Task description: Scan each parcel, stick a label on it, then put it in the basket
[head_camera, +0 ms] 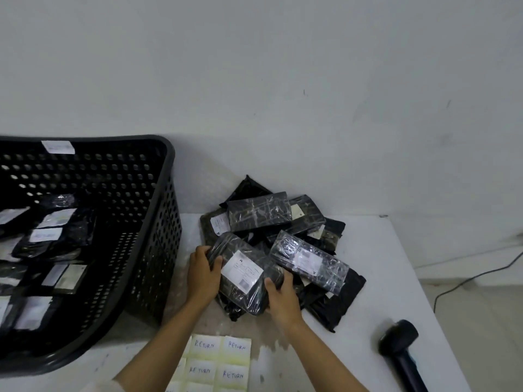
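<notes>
Two hands clamp the black plastic-wrapped parcel [243, 274] at the heap's near edge, left hand [202, 274] curled on its far-left end, right hand [283, 297] on its near-right end, the black perforated basket [158, 222] just left.

The basket [158, 222] runs off the left edge, so you only get part of it. Print on the held parcel's label [242, 271] is too small to read. Scanner [402, 352] handle is cut off at the bottom, same with the sticker sheet [218, 363]. Lower parcels in the pile [283, 236] are mostly buried.
</notes>
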